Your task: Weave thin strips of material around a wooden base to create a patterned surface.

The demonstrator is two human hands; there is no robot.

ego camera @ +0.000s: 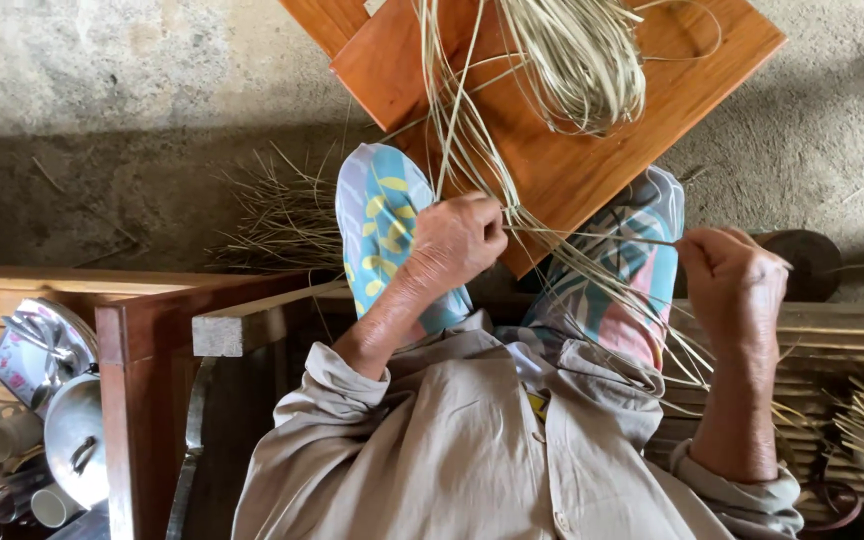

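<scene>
my left hand [457, 240] pinches the straw strands [552, 240] at the frame's middle, over the wooden board [572, 170] on my knees. my right hand [737, 280], middle right, has its grip closed on one thin strand's end.

We see pale dry fibre strands [552, 60], straw-like, matt and thin, some frayed. They lie on a wooden board [592, 160], reddish-brown, smooth with a light satin sheen. The left hand [457, 240] and right hand [737, 275] each have strands in their grip; skin looks dry and creased. Shirt [452, 450] is beige woven cloth, matt, wrinkled. Trousers [377, 215] are printed cloth, matt. Floor [132, 110] is rough grey concrete, dusty. Bench frame [132, 340] is varnished dark wood with a mild gloss, and a raw pale plank [242, 325] sits beside it. Pot lid [77, 440] is glossy polished metal. Cups [7, 435] look like glazed ceramic.
</scene>
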